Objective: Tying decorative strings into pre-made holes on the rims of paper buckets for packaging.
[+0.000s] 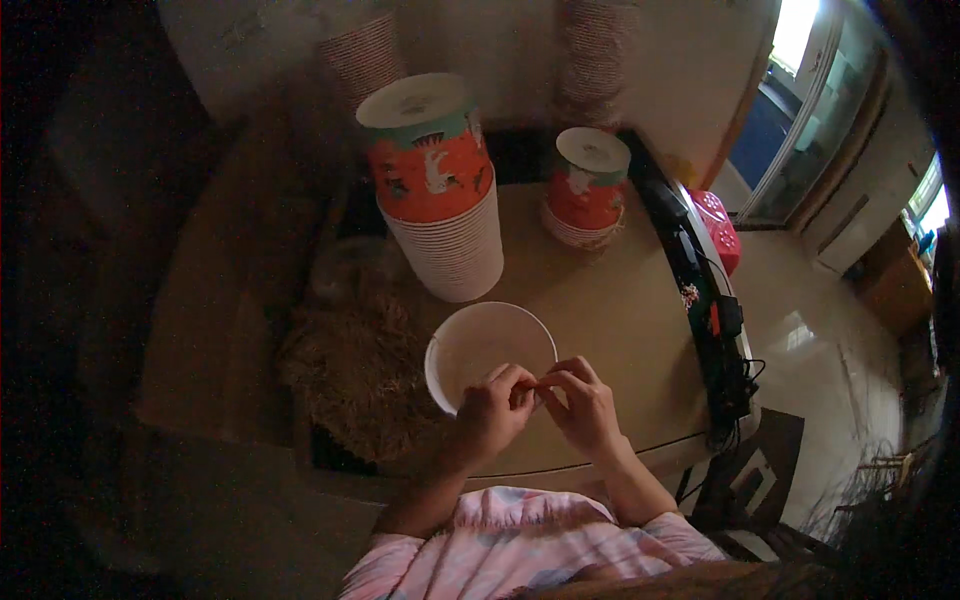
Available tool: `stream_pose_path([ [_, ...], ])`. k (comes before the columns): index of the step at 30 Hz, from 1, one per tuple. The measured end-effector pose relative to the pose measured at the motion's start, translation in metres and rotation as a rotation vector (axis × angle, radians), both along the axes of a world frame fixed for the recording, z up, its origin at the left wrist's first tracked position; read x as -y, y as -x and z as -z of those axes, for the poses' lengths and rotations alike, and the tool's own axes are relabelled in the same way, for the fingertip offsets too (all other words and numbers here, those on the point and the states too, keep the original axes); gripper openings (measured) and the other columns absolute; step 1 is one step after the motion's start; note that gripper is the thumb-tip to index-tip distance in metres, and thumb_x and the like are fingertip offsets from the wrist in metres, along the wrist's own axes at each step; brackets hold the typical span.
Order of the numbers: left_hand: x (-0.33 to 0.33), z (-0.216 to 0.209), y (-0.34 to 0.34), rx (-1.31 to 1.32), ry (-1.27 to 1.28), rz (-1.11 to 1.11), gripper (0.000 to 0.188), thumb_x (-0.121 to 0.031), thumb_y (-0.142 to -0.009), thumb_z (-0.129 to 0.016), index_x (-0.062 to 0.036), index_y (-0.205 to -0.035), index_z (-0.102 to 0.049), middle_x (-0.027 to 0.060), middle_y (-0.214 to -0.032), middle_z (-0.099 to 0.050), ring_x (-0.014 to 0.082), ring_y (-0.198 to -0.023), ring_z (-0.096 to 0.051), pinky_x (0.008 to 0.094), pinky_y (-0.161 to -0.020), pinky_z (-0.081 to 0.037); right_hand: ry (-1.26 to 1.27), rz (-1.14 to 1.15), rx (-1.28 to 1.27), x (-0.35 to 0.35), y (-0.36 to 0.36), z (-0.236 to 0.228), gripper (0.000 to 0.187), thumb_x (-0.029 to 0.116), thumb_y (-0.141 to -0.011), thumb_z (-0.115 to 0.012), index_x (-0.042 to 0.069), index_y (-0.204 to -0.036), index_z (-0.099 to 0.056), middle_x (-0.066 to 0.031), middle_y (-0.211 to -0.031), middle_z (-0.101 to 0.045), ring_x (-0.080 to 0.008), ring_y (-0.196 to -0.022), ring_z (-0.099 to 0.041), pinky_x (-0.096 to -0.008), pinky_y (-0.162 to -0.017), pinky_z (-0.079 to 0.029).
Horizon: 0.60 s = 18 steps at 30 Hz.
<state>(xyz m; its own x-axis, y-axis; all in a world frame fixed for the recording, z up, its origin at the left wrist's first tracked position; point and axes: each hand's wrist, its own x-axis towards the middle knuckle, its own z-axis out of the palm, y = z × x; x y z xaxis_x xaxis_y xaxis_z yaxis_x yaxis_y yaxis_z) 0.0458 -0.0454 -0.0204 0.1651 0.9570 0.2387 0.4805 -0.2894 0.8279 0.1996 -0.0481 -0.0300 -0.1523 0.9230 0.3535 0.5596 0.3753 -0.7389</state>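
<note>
A round white paper bucket stands on the table in front of me, its open mouth facing up. Over its near right rim, my left hand is closed in a pinch. My right hand pinches just beside it, with the fingertips of both hands almost meeting. Whatever is between the fingers is too small and dim to make out. Left of the bucket lies a tangled pile of brown, string-like fibres. Behind it rises a tall stack of upturned paper buckets, the top one printed orange and teal.
A shorter stack of similar buckets sits at the back right of the table. More stacked buckets stand behind against the wall. Cables and small black devices line the dark right edge, near a red patterned object.
</note>
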Motion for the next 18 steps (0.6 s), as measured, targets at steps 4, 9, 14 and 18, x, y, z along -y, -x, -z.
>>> stream_pose_path([
  [4, -0.001, 0.002, 0.007, -0.022, 0.047, -0.004, 0.013, -0.002, -0.075, -0.061, -0.0032, -0.087, -0.057, 0.0093, -0.076, -0.061, 0.0163, -0.071, -0.062, 0.0271, -0.063, -0.049, -0.108, 0.008, -0.013, -0.003, -0.001, 0.008, 0.009, 0.006, -0.074, -0.065, 0.008, -0.082, -0.062, -0.0087, -0.086, -0.057, -0.022, -0.061, -0.057, -0.0299, -0.052, -0.046],
  [9, 0.0, -0.006, 0.02, 0.032, 0.07, -0.044, 0.016, -0.004, -0.073, -0.064, -0.0042, -0.087, -0.057, 0.0096, -0.077, -0.061, 0.0215, -0.066, -0.062, 0.0303, -0.059, -0.049, -0.052, 0.008, -0.032, -0.001, -0.001, -0.001, 0.009, 0.011, -0.075, -0.064, 0.008, -0.082, -0.06, -0.0086, -0.088, -0.057, -0.028, -0.074, -0.061, -0.0359, -0.06, -0.049],
  [14, -0.003, -0.003, 0.014, -0.042, -0.007, 0.034, 0.021, -0.008, -0.075, -0.065, -0.005, -0.095, -0.059, 0.0076, -0.078, -0.061, 0.0167, -0.069, -0.06, 0.0276, -0.063, -0.048, -0.052, 0.009, -0.023, -0.002, 0.0, 0.004, 0.008, 0.007, -0.075, -0.064, 0.008, -0.082, -0.061, -0.0082, -0.087, -0.057, -0.0233, -0.064, -0.057, -0.0322, -0.055, -0.047],
  [18, -0.003, -0.002, 0.02, -0.069, 0.119, 0.02, 0.021, -0.006, -0.077, -0.064, -0.0053, -0.098, -0.059, 0.0051, -0.078, -0.062, 0.0123, -0.071, -0.059, 0.0249, -0.064, -0.047, -0.091, -0.006, -0.028, -0.003, 0.0, 0.004, 0.009, 0.007, -0.075, -0.064, 0.007, -0.083, -0.062, -0.0082, -0.09, -0.058, -0.0185, -0.056, -0.055, -0.0285, -0.05, -0.045],
])
